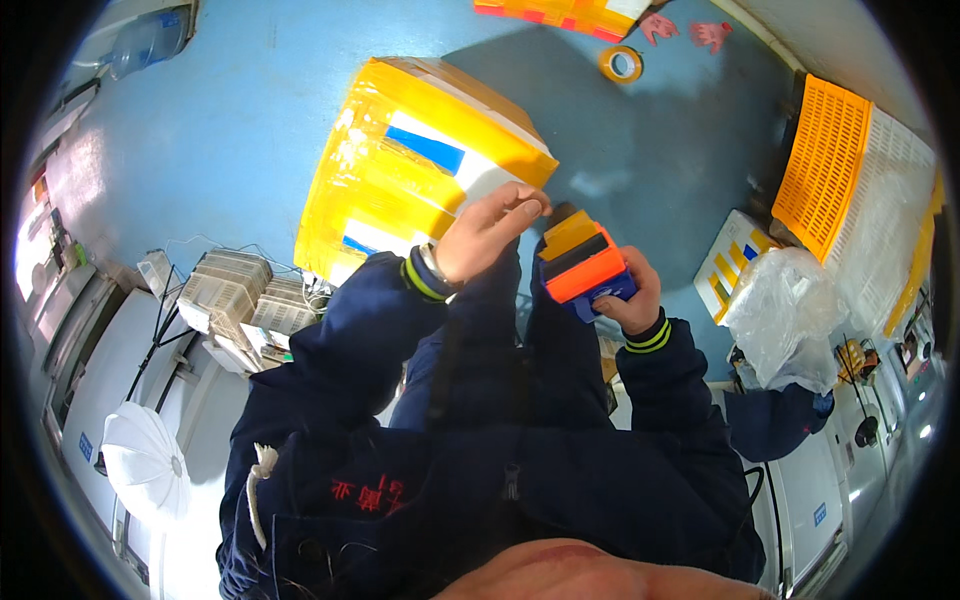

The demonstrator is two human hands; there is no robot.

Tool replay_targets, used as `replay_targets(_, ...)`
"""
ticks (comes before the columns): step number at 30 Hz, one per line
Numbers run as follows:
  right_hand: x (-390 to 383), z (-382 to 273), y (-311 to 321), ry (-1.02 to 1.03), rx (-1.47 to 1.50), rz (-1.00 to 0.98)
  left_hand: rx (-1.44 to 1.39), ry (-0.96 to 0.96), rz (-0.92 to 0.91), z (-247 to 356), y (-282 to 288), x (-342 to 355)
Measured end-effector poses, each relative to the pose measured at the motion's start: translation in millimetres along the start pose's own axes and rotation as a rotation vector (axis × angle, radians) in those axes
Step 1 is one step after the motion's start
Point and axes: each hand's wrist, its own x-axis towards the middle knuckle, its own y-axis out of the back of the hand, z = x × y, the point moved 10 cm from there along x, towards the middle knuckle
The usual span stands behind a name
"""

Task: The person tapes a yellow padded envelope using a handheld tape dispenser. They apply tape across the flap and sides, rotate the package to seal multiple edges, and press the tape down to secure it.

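My right hand (638, 292) grips a blue and orange tape dispenser (583, 272) from its right side, above my legs. A black strip crosses it, and amber tape shows at its far end. Just left of the dispenser is my left hand (490, 232), thumb and fingers drawn together near the box's closest corner. Whatever lies between those fingertips, if anything, is too small to make out. In front of me on the blue floor stands a large white box (425, 165) covered in shiny yellow tape, with blue patches on its side.
A tape roll (621, 65) lies on the floor beyond, near pink gloves (680, 32) and another yellow-taped box (565, 15). At right are an orange crate (822, 165), a smaller taped box (732, 262) and a clear plastic bag (785, 315). Pale baskets (228, 290) stand at left.
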Motion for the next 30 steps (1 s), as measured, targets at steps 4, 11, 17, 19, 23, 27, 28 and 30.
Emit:
replay_targets(4,26.9,-6.9,-42.1,-0.053,-0.153,-0.105,-0.19,0.194,-0.141,1.0,5.0,-22.6)
replay_targets(11,65.4,1.8,-95.8,-0.211,-0.559,-0.026,0.106,0.135,0.416,-20.2,217.5,-24.2)
replay_targets(17,129.8,-27.6,-132.0,0.109,-0.834,-0.013,0.442,0.041,0.764,-29.3,370.8,16.5)
replay_targets(19,125.4,-17.0,-115.4,-0.028,-0.727,-0.001,0.465,0.12,0.722,-50.0,374.1,29.5)
replay_targets(23,55.9,28.8,-37.5,-0.423,-0.751,0.075,0.362,0.172,0.79,-76.8,369.4,28.7)
replay_targets(27,47.3,96.4,6.1,-0.594,-0.989,0.075,-0.076,0.175,0.659,-103.3,356.5,38.7)
replay_targets(28,46.1,108.9,7.1,-0.607,-0.98,0.068,0.058,0.204,0.775,-102.2,365.9,31.1)
replay_targets(30,46.8,121.9,7.0,-0.595,-0.957,0.106,0.274,0.286,0.853,-101.0,372.4,23.4)
